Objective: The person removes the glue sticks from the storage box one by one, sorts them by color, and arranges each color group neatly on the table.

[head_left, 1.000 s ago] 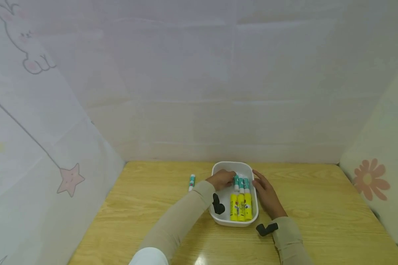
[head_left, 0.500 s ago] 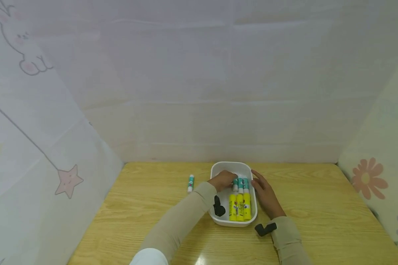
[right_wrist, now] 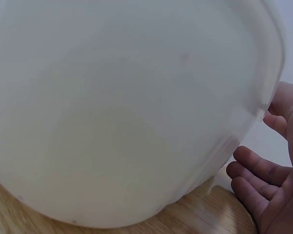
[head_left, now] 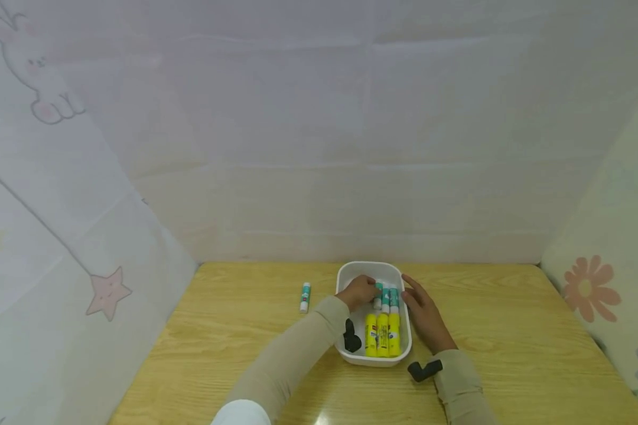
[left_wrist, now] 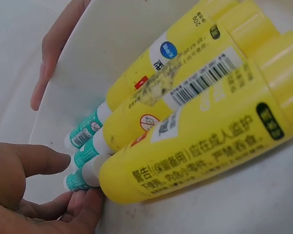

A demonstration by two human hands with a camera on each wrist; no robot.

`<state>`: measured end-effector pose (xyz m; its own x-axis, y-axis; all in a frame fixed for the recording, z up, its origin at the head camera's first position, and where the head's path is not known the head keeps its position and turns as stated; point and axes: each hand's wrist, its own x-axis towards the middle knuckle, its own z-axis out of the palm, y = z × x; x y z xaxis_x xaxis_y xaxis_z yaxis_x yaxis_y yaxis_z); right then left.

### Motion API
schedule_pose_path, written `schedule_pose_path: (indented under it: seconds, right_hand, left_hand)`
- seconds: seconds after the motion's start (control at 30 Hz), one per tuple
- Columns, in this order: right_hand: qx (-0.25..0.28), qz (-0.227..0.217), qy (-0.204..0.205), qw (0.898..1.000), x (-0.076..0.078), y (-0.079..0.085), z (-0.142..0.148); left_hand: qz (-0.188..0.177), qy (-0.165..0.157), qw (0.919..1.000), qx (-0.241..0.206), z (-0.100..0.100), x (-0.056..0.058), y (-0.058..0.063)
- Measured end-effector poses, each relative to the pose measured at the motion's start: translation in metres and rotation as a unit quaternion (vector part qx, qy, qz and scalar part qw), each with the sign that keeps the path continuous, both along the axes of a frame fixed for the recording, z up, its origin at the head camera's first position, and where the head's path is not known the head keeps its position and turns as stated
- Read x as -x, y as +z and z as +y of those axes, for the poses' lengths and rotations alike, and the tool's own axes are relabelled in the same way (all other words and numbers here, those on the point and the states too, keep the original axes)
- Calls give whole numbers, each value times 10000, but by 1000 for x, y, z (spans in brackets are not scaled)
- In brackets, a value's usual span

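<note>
A white plastic bin (head_left: 372,361) stands on the table, holding three yellow glue sticks (head_left: 383,335) at its near end and three smaller teal-and-white glue sticks (head_left: 386,300) beyond them. My left hand (head_left: 355,292) reaches inside from the left. In the left wrist view its thumb and fingers lie on either side of the lowest teal glue stick (left_wrist: 78,180), the fingers against its side. My right hand (head_left: 426,316) rests against the bin's right wall, fingers extended near the rim; the right wrist view shows these fingers (right_wrist: 256,168) beside the outer wall.
Another teal-and-white glue stick (head_left: 305,297) lies on the wooden table (head_left: 234,330), left of the bin. Behind the table hangs a pale cloth backdrop (head_left: 298,177), and printed cloth panels flank both sides. Black camera mounts (head_left: 425,370) sit on the wrists.
My left hand has drawn back slightly to the left, and the leftmost teal glue stick shows more fully than half a second ago. My right hand stays at the bin's wall.
</note>
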<state>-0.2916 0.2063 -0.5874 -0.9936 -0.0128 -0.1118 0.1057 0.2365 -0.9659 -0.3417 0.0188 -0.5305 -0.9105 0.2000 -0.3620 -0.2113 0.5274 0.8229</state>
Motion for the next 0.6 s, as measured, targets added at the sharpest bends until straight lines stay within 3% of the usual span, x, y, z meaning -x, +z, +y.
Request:
schedule_pose_path:
  seconds: [0.4,0.6]
  right_hand:
    - [-7,-17,10,10000,0,-1,-2]
    - [-46,54,1,10000,1,-2,0]
  left_hand:
    - [508,-127,9961,717,0,-1,-3]
    - [511,-282,9937,952,1,4,-4]
